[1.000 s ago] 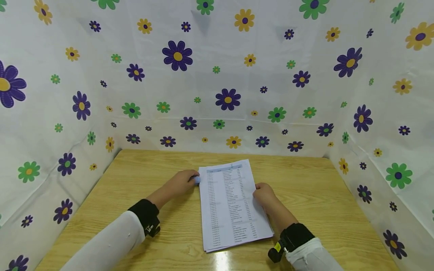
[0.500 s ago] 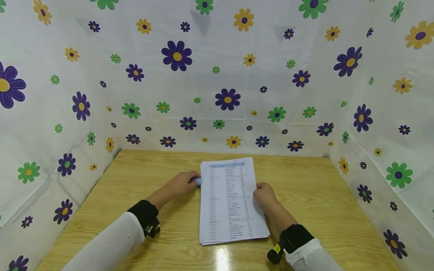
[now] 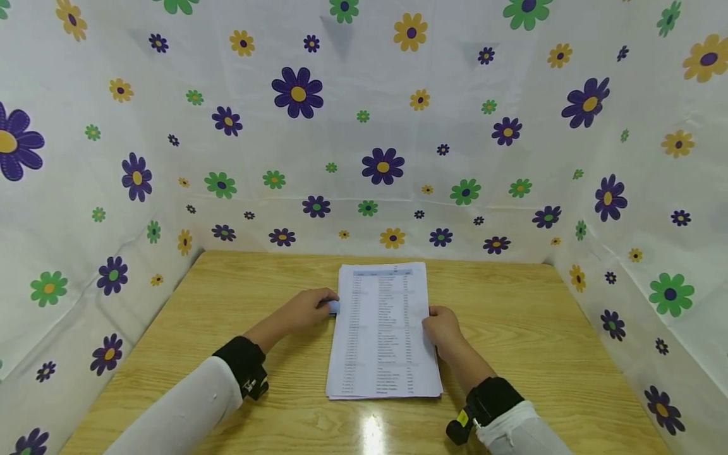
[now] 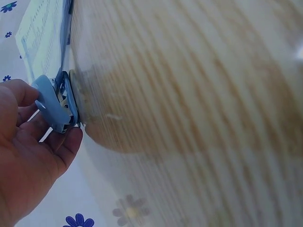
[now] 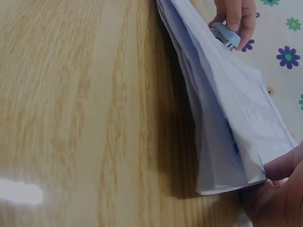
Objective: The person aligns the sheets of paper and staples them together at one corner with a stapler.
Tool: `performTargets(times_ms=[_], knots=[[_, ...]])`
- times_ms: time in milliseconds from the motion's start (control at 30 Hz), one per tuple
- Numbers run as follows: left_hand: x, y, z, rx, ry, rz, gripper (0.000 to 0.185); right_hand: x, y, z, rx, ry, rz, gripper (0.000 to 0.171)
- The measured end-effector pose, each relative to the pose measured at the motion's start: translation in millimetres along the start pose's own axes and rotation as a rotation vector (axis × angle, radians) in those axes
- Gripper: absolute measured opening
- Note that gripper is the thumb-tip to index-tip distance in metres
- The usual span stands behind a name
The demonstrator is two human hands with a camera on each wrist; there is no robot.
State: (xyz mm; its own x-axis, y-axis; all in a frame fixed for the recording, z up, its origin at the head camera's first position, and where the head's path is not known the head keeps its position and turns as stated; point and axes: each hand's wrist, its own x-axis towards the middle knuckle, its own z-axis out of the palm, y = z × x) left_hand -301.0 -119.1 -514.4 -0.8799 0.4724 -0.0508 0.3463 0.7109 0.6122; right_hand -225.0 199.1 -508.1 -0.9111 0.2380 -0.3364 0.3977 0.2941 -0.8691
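A small light-blue stapler [image 4: 53, 105] is gripped between thumb and fingers of my left hand [image 3: 309, 308]. It meets the left edge of a stack of printed paper sheets [image 3: 380, 335], toward the upper part of that edge. Whether the sheets lie between its jaws I cannot tell. On the opposite side, my right hand [image 3: 443, 330] pinches the stack's right edge, thumb on top. Seen from the right wrist, the paper edges [image 5: 210, 137] are bowed, with gaps between some sheets.
The stack is over a wooden table [image 3: 244, 373] with a glossy light reflection near the front. A white cloth [image 3: 364, 145] printed with flowers stands behind the table and along both sides. Each wrist wears a black band [image 3: 241, 363] with a small camera.
The stack has turned and shifted away from me, its lower edge swinging left. Its left edge and the stapler look closer together in line. Both hands have barely moved.
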Motion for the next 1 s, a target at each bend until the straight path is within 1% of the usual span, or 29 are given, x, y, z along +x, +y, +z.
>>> performTargets(times_ms=[167,267,400,500,700,900,1000], knots=[[-0.6,-0.8,-0.4,-0.004,-0.001,-0.004,0.029,0.0,-0.9,1.2,-0.023,-0.007,0.001,0.047],[-2.0,0.7,-0.8,-0.001,0.002,-0.017,0.03,-2.2,-2.5,-1.4,-0.027,-0.032,-0.017,0.046],[-3.7,3.3,-2.2,0.001,0.011,-0.029,0.031,-4.8,-5.2,-3.6,-0.004,-0.05,-0.044,0.048],[-4.1,3.3,-2.8,0.008,0.02,-0.028,0.031,-5.4,-7.1,-3.5,0.018,-0.042,-0.057,0.048],[-3.9,1.6,-1.9,-0.002,0.015,-0.044,0.029,-5.1,-10.1,-1.7,0.059,-0.016,-0.051,0.048],[-5.1,-0.4,-1.0,-0.026,0.009,-0.054,0.03,-3.3,-7.4,1.6,0.019,0.016,-0.037,0.05],[-6.1,-0.4,-2.7,-0.025,-0.001,-0.029,0.032,-2.2,-5.7,3.4,0.007,0.037,-0.034,0.049]])
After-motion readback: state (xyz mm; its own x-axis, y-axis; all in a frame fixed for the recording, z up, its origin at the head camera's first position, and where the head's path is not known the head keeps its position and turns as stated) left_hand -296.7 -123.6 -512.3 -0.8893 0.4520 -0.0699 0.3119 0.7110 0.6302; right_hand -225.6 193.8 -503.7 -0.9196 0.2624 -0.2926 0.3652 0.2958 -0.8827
